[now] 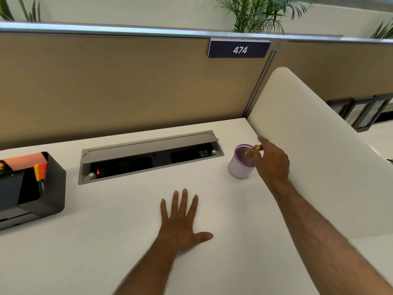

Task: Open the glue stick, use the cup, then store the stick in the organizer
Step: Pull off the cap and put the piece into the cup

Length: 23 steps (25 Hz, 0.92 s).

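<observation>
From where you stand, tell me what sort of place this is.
Most likely an office cubicle. A tan partition wall carries a number plate reading 474, a power and data hatch is set into the white desk, and a dark desk organizer holds markers.

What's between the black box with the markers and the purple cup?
In the head view, the open grey power hatch sits between the organizer and the cup.

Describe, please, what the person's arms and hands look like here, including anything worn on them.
Both forearms are bare, with no sleeves in view. The left hand and right hand show no gloves, watch or bracelets; any rings are not discernible.
</observation>
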### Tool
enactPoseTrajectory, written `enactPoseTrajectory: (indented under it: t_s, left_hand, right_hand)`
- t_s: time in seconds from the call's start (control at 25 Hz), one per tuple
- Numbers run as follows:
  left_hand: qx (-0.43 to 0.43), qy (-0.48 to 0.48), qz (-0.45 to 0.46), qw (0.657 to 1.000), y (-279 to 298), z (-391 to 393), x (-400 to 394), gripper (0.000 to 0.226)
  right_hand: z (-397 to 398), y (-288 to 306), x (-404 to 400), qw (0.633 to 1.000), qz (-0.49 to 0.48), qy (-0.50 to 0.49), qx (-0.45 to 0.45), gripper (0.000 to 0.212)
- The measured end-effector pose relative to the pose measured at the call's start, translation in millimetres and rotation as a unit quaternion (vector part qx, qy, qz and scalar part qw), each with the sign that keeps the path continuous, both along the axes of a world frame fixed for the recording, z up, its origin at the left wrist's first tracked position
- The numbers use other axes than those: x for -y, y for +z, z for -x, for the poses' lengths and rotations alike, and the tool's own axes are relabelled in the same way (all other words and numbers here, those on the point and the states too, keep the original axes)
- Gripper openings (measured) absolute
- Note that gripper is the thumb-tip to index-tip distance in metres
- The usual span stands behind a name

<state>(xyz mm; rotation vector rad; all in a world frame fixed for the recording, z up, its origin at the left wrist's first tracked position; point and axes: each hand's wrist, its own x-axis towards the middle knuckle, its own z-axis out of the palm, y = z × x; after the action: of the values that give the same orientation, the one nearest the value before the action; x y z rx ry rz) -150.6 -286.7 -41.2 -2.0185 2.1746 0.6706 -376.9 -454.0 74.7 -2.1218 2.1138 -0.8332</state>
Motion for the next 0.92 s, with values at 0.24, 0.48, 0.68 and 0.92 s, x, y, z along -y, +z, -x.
enactPoseTrajectory:
  t_s: [0.24, 0.48, 0.68, 0.92]
  left_hand:
    - [-0.001, 0.0, 0.002, 1.0, -1.6, -0.9, -0.8, 0.115]
    - [-0.002, 0.001, 0.006, 1.0, -4.0, -1.2, -0.2, 0.116]
    - [-0.005, 0.004, 0.009, 1.0, -4.7, -1.5, -0.2, 0.116]
    - [-0.008, 0.008, 0.011, 1.0, -3.2, -1.2, -0.9, 0.116]
  right_hand:
    - [0.4, 0.3, -0.1, 1.0, -0.009, 0.004, -0.004, 0.035]
    - [-2.0, 1.6, -1.6, 1.0, -0.007, -0.007, -0.001, 0.055]
    - [-1.8, 0.8, -2.9, 1.0, 0.007, -0.018, 0.007, 0.069]
    - [3.6, -3.8, -0.8, 1.0, 0.017, -0.005, 0.012, 0.051]
